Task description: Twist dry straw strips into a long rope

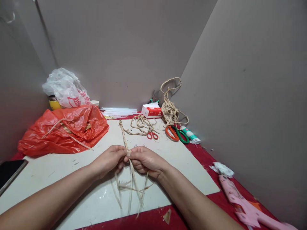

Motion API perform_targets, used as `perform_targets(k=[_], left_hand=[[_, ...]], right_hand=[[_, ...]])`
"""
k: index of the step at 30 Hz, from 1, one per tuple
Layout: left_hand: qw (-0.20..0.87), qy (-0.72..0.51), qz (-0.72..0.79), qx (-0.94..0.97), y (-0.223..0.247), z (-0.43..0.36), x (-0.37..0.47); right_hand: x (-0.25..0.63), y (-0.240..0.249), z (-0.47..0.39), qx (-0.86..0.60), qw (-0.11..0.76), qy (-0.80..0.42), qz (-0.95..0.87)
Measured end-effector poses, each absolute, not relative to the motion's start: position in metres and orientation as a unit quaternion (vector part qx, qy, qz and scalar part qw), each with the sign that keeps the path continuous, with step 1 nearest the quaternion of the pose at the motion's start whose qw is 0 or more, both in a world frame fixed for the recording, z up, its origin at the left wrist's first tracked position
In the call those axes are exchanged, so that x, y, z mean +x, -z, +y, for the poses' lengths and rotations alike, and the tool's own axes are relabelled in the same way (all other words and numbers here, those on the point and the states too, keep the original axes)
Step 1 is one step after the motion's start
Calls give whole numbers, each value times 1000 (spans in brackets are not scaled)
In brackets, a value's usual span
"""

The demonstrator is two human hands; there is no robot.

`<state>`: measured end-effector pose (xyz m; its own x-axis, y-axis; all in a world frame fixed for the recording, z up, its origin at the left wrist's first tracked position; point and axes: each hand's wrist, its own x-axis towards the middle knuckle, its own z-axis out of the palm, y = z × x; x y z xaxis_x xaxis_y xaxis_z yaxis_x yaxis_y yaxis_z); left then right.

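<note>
Both hands meet at the middle of the white board (96, 195), pinching a braided straw cord (124, 137). My left hand (111, 160) grips it from the left side, thumb and fingertips pressed together. From the right, my right hand (146, 159) pinches the same spot, its fingers curled in. Beyond the hands the finished braid runs up the board and joins a loose coil of cord (141, 124). Toward me, several loose straw strands (131, 187) hang from beneath the fingers and spread over the board. The exact crossing of strands is hidden by the fingertips.
On the left lie a red plastic bag (79, 119) with straw strips and a phone (11, 174). At the back are white sticks (120, 111), a red-white box (151, 111), a cord bundle (170, 110) and small red scissors (152, 135). A pink glue gun (242, 204) lies right.
</note>
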<state>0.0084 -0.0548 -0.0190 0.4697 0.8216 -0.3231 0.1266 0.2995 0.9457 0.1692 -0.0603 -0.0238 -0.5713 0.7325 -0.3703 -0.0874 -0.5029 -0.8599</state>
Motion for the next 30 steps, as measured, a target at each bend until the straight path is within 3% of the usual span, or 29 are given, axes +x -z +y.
perform_targets(k=[7, 13, 22, 30], left_hand=[[608, -216, 460, 610, 17, -50, 4], [600, -203, 473, 613, 18, -50, 4], [615, -197, 475, 598, 23, -51, 4], [582, -226, 474, 621, 24, -55, 8]], right_hand=[[177, 21, -58, -401, 223, -737, -497], [178, 21, -60, -453, 209, -534, -683], [176, 11, -70, -519, 166, -303, -782], [171, 12, -74, -513, 141, -351, -771]])
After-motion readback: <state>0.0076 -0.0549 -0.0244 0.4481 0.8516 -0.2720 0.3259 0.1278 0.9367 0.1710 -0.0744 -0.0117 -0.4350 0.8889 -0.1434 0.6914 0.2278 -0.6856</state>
